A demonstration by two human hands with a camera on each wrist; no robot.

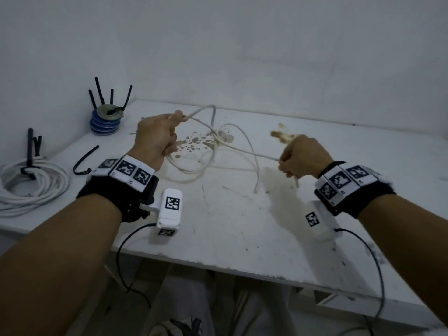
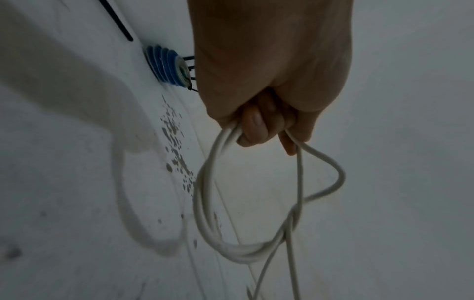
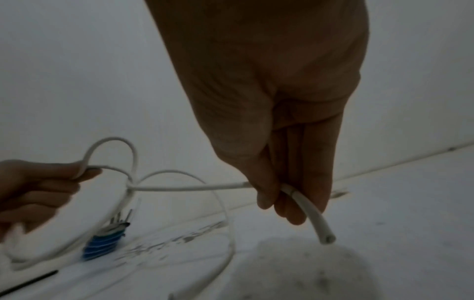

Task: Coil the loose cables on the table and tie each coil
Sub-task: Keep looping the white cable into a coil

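Observation:
A thin white cable (image 1: 238, 147) hangs in loops above the middle of the white table (image 1: 230, 226). My left hand (image 1: 157, 139) grips a bundle of its loops (image 2: 212, 203), fingers curled round the strands. My right hand (image 1: 303, 158) holds the cable near its cut end (image 3: 325, 239), which sticks out below the fingers (image 3: 290, 203). One strand (image 3: 184, 187) runs taut between the two hands. Part of the cable still trails on the tabletop.
A coiled white cable (image 1: 29, 187) bound with black ties lies at the left edge. A loose black cable tie (image 1: 84, 161) lies beside it. A stack of blue rolls (image 1: 106, 120) with upright black ties stands at the back left. Brown stains mark the tabletop.

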